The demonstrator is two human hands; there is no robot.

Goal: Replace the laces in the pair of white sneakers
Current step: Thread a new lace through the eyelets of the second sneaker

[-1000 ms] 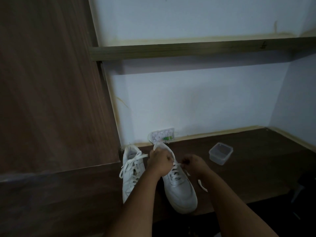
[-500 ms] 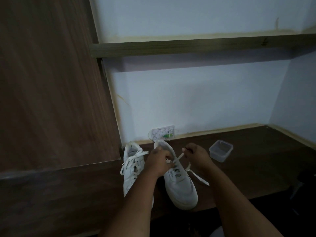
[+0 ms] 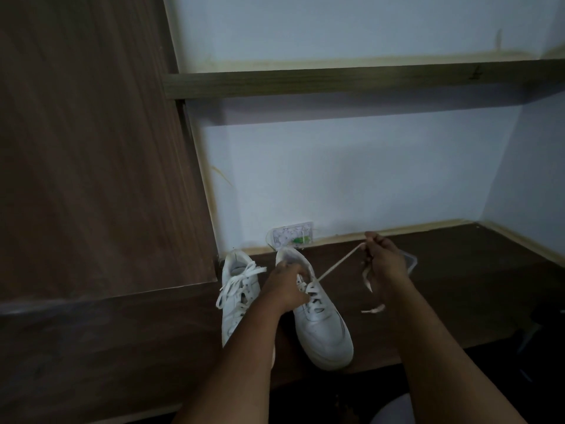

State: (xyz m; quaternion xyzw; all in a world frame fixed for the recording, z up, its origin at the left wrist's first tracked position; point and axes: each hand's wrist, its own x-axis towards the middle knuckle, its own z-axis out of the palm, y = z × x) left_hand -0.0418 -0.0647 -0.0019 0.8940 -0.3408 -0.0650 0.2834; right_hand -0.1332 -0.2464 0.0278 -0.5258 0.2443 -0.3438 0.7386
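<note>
On the dark wooden desk (image 3: 458, 286): two white sneakers side by side, toes toward the camera, heels near the wall.

Right sneaker (image 3: 321, 325): here's the action, partly laced, standing upright near the desk's front edge.

Left hand (image 3: 284, 286): clamped over the right sneaker's tongue and collar, fingers curled down around the upper part, steadying it.

Right hand (image 3: 385, 258): lifted off to the right of the shoe, fingers bunched and pinching the lace up near its fingertips.

Lace (image 3: 336, 266): drawn taut in a straight diagonal from the upper eyelets of the right sneaker to the right hand; its loose tail drops below the hand and ends on the desk (the tip looks flat and pale).

Left sneaker (image 3: 238, 295): just beside the other, against the brown cabinet panel (image 3: 91, 148), laces threaded with loose ends draped over its sides.

Clear plastic container (image 3: 409, 261): behind the right hand, mostly hidden by it.

Wall socket (image 3: 290, 237): low on the white wall, just behind the right sneaker's heel.

Shelf (image 3: 336, 79): running across the wall above.
</note>
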